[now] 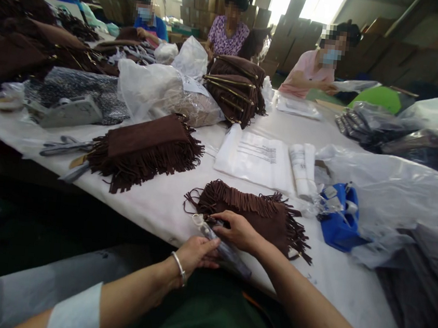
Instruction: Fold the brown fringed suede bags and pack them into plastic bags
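Position of work: the near fringed brown bag (258,217) lies flat on the table (152,199), just beyond our hands. The narrow wrapped piece (234,258) slants across its near edge, with a pale ring at its upper left end.

Hand state: our left hand (194,252) is partly closed, thumb against the wrapped piece and fingers curled below it. Our right hand (237,229) is half curled, fingertips at the piece's upper end beside the bag; we cannot tell how firmly it grips.

Status: the narrow piece is wrapped; the near bag has no plastic cover around it. We cannot tell whether piece and bag are joined. A second fringed bag (143,143) lies to the left, also uncovered.

Clearances: the table's near edge runs diagonally below our hands. White surface shows between the two bags. Printed plastic sheets (254,160) and a white roll (303,170) bound the far side; a blue dispenser (338,218) bounds the right. Stacked brown bags (234,90) stand farther off.
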`<state>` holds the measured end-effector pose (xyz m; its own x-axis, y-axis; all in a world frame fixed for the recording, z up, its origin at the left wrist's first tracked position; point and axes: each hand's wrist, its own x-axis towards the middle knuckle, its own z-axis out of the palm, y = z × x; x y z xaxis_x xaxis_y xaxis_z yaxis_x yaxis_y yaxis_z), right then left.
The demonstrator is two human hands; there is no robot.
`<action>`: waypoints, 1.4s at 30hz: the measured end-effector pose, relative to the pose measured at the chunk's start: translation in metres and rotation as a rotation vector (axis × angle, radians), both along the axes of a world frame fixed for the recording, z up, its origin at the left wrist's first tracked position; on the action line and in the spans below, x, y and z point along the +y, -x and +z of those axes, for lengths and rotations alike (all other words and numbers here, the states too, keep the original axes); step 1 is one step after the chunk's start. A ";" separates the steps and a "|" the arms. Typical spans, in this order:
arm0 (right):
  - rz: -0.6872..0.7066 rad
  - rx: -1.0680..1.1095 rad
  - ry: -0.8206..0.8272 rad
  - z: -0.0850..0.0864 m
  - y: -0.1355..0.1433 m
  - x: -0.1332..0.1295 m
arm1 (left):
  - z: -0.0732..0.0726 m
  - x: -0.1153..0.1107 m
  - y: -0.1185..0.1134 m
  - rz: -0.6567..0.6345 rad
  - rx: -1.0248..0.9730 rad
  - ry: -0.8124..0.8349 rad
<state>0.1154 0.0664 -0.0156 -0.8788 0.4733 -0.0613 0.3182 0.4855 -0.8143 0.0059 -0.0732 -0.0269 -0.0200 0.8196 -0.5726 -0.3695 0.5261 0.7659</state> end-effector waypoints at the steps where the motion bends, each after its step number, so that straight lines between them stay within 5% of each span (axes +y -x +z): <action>1: 0.031 -0.014 0.029 0.007 -0.004 0.001 | -0.004 0.006 -0.007 0.014 0.039 -0.010; 4: 0.127 -0.069 0.063 0.023 -0.020 -0.004 | -0.012 0.012 -0.013 0.028 0.170 -0.051; 8: 0.206 -0.127 -0.216 0.013 -0.033 -0.033 | -0.010 0.004 -0.005 -0.006 0.412 -0.143; 14: -0.101 -0.173 -0.428 -0.014 -0.014 -0.051 | 0.001 -0.005 0.016 -0.061 0.697 -0.286; 22: -0.138 -0.043 -0.044 0.001 -0.013 0.000 | -0.015 -0.017 0.049 -0.030 0.643 -0.006; 31: -0.234 -0.049 0.055 0.021 -0.016 0.008 | -0.012 0.055 0.047 0.007 0.922 -0.077; 42: -0.290 -0.006 0.193 0.025 -0.015 0.022 | -0.023 0.094 0.077 0.105 1.234 -0.099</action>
<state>0.1308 0.0880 0.0094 -0.7087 0.6825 -0.1790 0.4256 0.2111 -0.8800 -0.0712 0.0209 -0.0498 -0.5694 0.8198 -0.0605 0.5884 0.4579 0.6664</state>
